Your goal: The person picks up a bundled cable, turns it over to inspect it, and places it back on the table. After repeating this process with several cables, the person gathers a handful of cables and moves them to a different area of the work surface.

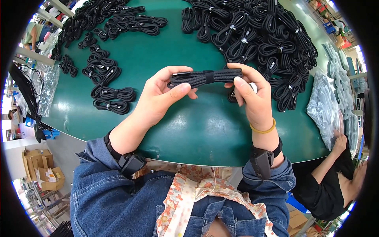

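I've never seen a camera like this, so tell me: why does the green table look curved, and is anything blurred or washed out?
Head view: the fisheye lens bends the green table edge into an arc and leaves black corners. The bundled black cable between the left hand and right hand is sharp; the clear plastic bags at the right glare, and the rim areas are overexposed and soft.

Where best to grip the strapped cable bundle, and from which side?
Probably at its two ends, from either side. The coiled cable bundle lies level, its strap cinching the middle; left hand and right hand pinch the ends, leaving the strap exposed.
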`<state>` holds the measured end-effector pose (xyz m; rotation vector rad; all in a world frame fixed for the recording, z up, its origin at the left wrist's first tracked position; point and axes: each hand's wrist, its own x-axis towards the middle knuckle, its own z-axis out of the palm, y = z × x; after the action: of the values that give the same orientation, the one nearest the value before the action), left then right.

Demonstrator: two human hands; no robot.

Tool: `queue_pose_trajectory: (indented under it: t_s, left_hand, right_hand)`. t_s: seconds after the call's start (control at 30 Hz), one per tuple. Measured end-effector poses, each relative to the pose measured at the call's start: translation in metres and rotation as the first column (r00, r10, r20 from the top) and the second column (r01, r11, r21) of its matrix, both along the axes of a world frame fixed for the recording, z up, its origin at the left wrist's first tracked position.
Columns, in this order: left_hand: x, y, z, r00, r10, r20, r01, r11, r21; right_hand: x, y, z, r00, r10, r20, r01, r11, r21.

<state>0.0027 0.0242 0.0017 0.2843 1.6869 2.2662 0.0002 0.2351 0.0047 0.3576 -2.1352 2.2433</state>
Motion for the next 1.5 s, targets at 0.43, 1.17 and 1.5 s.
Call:
queue_pose_trajectory:
  t_s: [0.43, 1.17, 1.5]
  left_hand:
    - [-0.002, -0.003, -0.011, 0.906, 0.021, -0.422, -0.080, 0.989, -0.123]
    - [-0.004, 0.002, -0.009, 0.960, 0.182, -0.211, -0.162, 0.981, 0.109]
    - [-0.003, 0.003, -0.008, 0.944, 0.158, -0.289, -0.154, 0.987, 0.038]
  right_hand:
    - [0.000, -0.001, 0.010, 0.957, 0.141, 0.254, -0.132, 0.990, -0.052]
    - [0.004, 0.004, 0.012, 0.982, 0.117, 0.147, -0.126, 0.991, 0.049]
    - [0.001, -0.002, 0.002, 0.992, 0.054, 0.116, -0.059, 0.997, 0.043]
